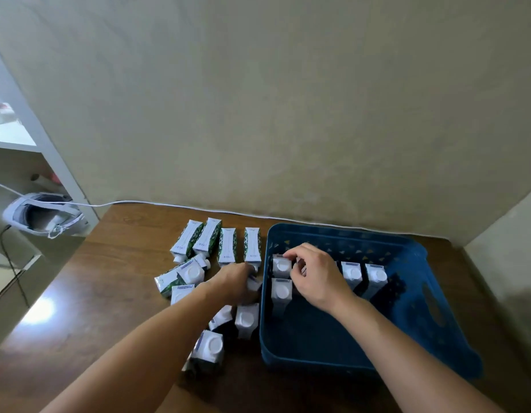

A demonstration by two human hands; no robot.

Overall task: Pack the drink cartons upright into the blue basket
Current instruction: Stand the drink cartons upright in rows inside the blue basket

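I see a brown wooden table pushed against a plain beige wall, with a white cable running along the table's far edge. My right hand is inside the blue basket, its fingers curled round the top of an upright carton at the basket's far left corner. Just in front of that one stands a second upright carton, cap up, against the left wall. Two more upright cartons stand in the far row to the right of my hand. The near half of the basket floor is open, as is its right side.

My left hand is outside the basket's left wall, fingers closed over a carton on the table. Four lying cartons rest beyond it, long axes pointing toward the wall, caps toward me. Other loose cartons stand cap up nearer me, close to the basket.

A white headset sits off the table's left corner by a white shelf.
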